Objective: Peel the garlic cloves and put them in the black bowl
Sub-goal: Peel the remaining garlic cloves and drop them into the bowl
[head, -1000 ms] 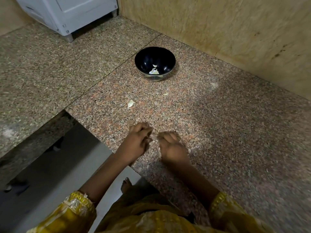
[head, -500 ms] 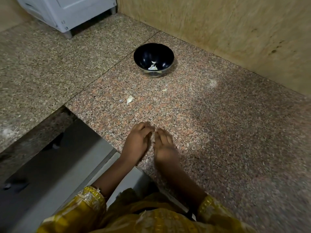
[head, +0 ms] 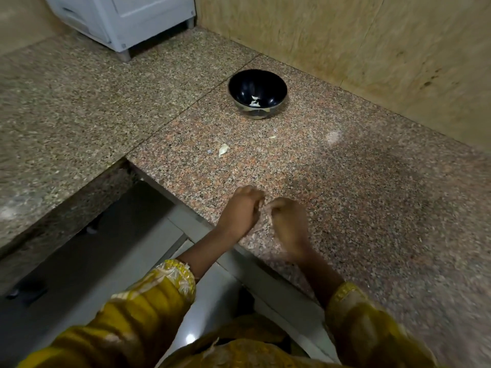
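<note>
1. Head view: left hand (head: 240, 211) and right hand (head: 289, 221) meet over the counter (head: 358, 203), fingers curled, pinching what seems a blurred pale garlic clove (head: 267, 208).
2. Peeling looks underway; next comes stripping the skin, then a reach to the black bowl (head: 243, 85), well apart.
</note>
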